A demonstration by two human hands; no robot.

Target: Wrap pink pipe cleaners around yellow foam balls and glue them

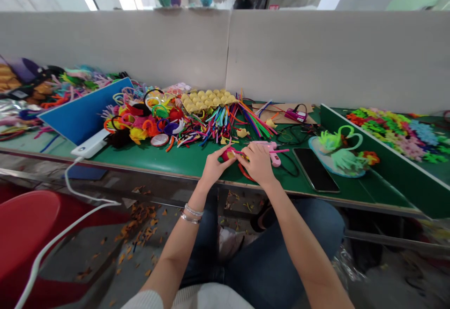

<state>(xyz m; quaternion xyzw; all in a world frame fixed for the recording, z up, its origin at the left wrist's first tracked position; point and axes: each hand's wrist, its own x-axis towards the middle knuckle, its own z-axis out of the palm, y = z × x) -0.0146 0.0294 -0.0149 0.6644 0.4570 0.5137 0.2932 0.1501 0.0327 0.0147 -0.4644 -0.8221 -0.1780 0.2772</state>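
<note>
Close to the table's front edge, my left hand [215, 164] and my right hand [258, 162] meet with their fingertips pinched. Between them runs a pink pipe cleaner [282, 151], one end sticking out past my right hand. A small pink and yellow piece shows at my left fingertips, partly hidden by the fingers. Just beyond my right hand lies a pink glue gun [275, 160], partly covered by it. A red-orange pipe cleaner [245, 173] curves on the green table [168, 159] below my hands.
Loose pipe cleaners [258, 124], a yellow bumpy tray [209, 100] and heaped fuzzy crafts [140, 124] fill the back. On the right are a phone [315, 170], green swan-like crafts [346, 156] and a green divider [386, 163]. A power strip [92, 144] and blue divider [86, 107] stand left.
</note>
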